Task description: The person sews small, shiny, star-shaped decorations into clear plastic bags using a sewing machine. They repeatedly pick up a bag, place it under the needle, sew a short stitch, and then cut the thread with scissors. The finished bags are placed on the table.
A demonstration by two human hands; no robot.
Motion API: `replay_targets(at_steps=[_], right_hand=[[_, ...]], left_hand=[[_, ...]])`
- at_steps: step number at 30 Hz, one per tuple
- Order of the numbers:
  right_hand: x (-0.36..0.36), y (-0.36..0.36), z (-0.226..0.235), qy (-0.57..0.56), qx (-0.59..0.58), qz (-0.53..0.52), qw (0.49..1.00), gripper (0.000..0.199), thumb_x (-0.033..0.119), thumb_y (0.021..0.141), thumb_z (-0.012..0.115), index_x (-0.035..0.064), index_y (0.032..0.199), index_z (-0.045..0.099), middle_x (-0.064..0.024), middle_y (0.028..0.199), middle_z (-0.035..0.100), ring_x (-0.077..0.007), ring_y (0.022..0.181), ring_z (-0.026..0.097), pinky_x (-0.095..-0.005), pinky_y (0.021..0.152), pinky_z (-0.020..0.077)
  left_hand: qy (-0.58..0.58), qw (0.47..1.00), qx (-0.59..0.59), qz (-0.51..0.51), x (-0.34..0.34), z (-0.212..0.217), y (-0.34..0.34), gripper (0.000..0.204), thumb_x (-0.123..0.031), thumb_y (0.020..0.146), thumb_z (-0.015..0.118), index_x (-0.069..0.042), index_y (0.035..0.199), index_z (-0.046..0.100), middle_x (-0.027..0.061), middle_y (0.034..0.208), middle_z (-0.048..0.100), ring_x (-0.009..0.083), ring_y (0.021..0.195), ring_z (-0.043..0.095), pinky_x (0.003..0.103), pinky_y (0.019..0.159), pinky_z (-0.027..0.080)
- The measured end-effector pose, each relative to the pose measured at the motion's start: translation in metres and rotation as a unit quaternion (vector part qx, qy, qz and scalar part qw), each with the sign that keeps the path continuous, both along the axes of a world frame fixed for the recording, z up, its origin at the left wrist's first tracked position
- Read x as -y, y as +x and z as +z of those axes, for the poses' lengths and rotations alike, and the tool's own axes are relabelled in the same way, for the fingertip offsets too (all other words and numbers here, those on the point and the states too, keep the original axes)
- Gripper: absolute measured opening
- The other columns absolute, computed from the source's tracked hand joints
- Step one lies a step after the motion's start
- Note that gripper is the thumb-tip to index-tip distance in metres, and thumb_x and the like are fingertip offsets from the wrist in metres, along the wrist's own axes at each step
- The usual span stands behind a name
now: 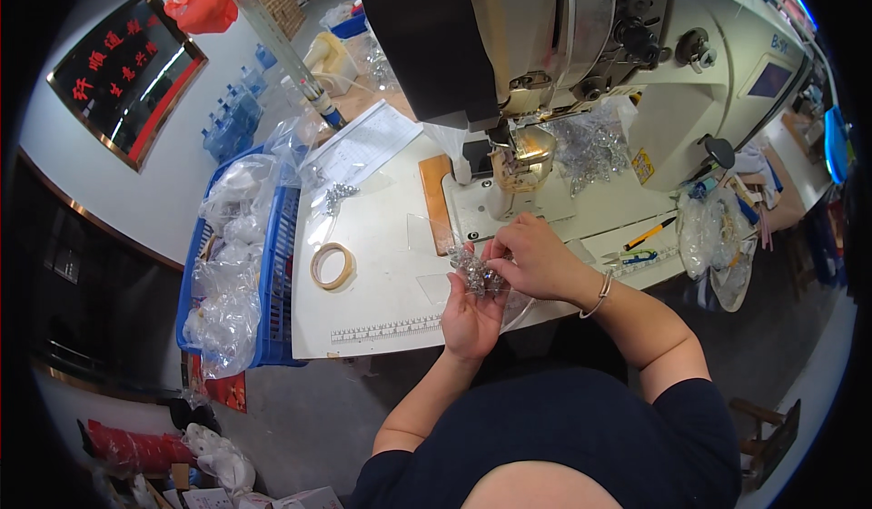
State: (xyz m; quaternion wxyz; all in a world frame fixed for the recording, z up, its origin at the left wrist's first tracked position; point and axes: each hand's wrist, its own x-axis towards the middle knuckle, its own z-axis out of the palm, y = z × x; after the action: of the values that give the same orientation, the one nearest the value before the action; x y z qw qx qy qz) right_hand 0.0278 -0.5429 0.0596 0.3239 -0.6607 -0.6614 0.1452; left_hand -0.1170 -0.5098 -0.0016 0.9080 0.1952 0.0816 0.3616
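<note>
Fingers (pixel 495 253) on clear piece (pixel 472 273), white table (pixel 381 273).

place: sewing workshop | evidence: industrial sewing machine (pixel 581 55) on a white worktable (pixel 381 273) with a ruler strip (pixel 386 330) along its edge | blue crate (pixel 272 264) full of clear plastic bags (pixel 227 282) beside it | tape roll (pixel 332 266), paper sheet (pixel 363 146), bare concrete floor (pixel 300 409)

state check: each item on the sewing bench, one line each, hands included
left hand: palm up, cupping the clear sparkly piece
right hand: pinching that piece from above
clear sparkly piece: held off the table
tape roll: lying flat, untouched
blue basket: full of clear bags
sewing machine: nothing under needle
</note>
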Motion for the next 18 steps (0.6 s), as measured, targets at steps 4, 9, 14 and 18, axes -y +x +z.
replay_targets(at_steps=[4,9,14,18], right_hand=[[0.002,-0.002,-0.001,0.027,-0.011,-0.006,1.000,0.008,0.017,0.074,0.064,0.0091,0.076,0.062,-0.0035,0.077,0.060,-0.0238,0.089,0.049,-0.0375,0.083,0.0341],[0.008,-0.009,-0.006,0.099,-0.001,-0.025,0.995,0.007,0.014,0.074,0.065,0.0086,0.075,0.060,-0.0032,0.078,0.060,-0.0232,0.090,0.049,-0.0380,0.084,0.0317],[0.012,-0.010,-0.010,0.108,0.000,-0.042,0.993,0.007,0.013,0.073,0.065,0.0080,0.074,0.060,-0.0037,0.078,0.060,-0.0231,0.089,0.049,-0.0387,0.083,0.0321],[0.012,-0.008,-0.013,0.072,-0.004,-0.053,0.996,0.009,0.015,0.072,0.066,0.0084,0.074,0.060,-0.0038,0.077,0.060,-0.0234,0.089,0.049,-0.0393,0.083,0.0325]], left_hand=[[-0.007,1.000,0.011,-0.006,0.000,0.000,-0.001,0.050,-0.041,0.099,0.016,-0.016,0.143,0.018,0.0120,0.145,0.027,0.0256,0.133,0.030,0.042,0.108,0.028],[-0.037,0.999,0.023,0.001,0.000,0.002,-0.002,0.050,-0.042,0.099,0.016,-0.018,0.143,0.020,0.0120,0.145,0.027,0.0259,0.134,0.027,0.043,0.108,0.027],[-0.025,1.000,0.008,-0.003,0.002,0.003,-0.002,0.050,-0.041,0.099,0.016,-0.016,0.142,0.022,0.0124,0.145,0.027,0.0258,0.133,0.028,0.043,0.108,0.028],[0.037,0.999,-0.032,-0.003,0.003,0.002,-0.002,0.046,-0.032,0.099,0.028,-0.013,0.141,0.023,0.0122,0.142,0.032,0.0240,0.129,0.034,0.041,0.103,0.034]])
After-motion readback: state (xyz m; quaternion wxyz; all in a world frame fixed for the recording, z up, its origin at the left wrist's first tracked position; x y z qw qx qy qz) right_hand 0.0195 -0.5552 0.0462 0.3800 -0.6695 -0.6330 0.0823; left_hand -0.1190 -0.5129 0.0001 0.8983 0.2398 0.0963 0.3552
